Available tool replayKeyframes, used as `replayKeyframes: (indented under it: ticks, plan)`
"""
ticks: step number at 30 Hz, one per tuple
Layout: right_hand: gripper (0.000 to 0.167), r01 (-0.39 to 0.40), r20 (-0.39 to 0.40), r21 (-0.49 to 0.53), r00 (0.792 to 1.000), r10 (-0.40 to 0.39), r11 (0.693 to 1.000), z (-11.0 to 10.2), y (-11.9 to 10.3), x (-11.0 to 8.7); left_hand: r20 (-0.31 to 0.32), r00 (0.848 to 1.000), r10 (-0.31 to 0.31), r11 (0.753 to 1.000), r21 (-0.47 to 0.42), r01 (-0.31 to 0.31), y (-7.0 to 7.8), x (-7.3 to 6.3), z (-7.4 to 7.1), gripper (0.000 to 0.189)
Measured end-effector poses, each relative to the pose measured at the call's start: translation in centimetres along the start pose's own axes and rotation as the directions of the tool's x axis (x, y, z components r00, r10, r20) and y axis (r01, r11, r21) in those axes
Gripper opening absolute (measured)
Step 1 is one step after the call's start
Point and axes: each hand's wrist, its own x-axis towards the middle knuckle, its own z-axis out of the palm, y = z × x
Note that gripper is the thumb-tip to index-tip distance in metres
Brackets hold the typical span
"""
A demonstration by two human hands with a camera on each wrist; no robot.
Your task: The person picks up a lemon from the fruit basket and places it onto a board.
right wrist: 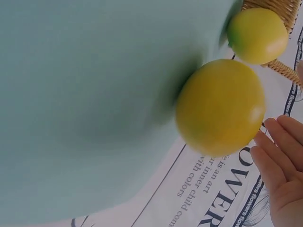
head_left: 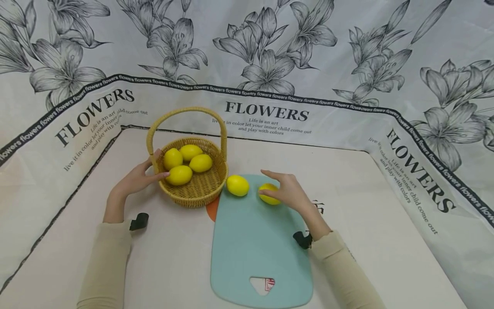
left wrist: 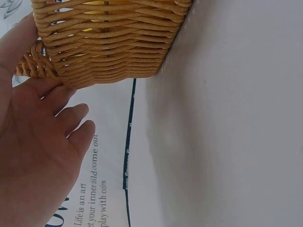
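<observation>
Left hand (head_left: 138, 177): fingers clamped on the wicker basket (head_left: 193, 201) at its left side, thumb lapped over the rim, the other fingers curled against the outer weave by the foot of the arched handle (head_left: 187, 109). Thumb tip lies just beside the nearest lemon (head_left: 180, 175) in the basket (contact there cannot be told). Three further lemons (head_left: 200, 163) sit beyond it, ahead of and to the right of that thumb.

Right hand (head_left: 290, 191): thumb and fingers apart, fingers fairly straight and side by side in the wrist view. Between them, at the far end of the pale blue cutting board (head_left: 262, 240), is the board lemon (right wrist: 220, 109). Whether the hand touches it cannot be told. To the left of these fingers, near them, a second board lemon (head_left: 237, 186) rests at the board's far left corner, just beside the basket.

Below the right fingers, toward the person, the board runs down to its triangular handle hole (head_left: 257, 285). The white counter (head_left: 166, 266) extends under both hands. Well ahead of the fingers rises a lily-printed backdrop (head_left: 339, 133) lettered FLOWERS. Behind each hand: a rolled beige sleeve (head_left: 104, 266).
</observation>
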Motion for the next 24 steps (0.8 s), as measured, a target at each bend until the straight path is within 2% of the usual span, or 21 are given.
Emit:
replayKeyframes:
  ticks: [15,24]
  plan:
    - [0.057,0.103,-0.07,0.029,0.992,-0.101,0.994,1.0,-2.9,1.9,-0.003,1.0,0.001,1.0,-0.003,-0.001,0.2,0.0,-0.1,0.089]
    - [0.057,0.122,-0.054,0.061,0.991,-0.119,0.991,1.6,-4.2,2.8,-0.003,1.0,-0.006,1.0,-0.006,0.006,0.0,-0.1,0.0,0.09]
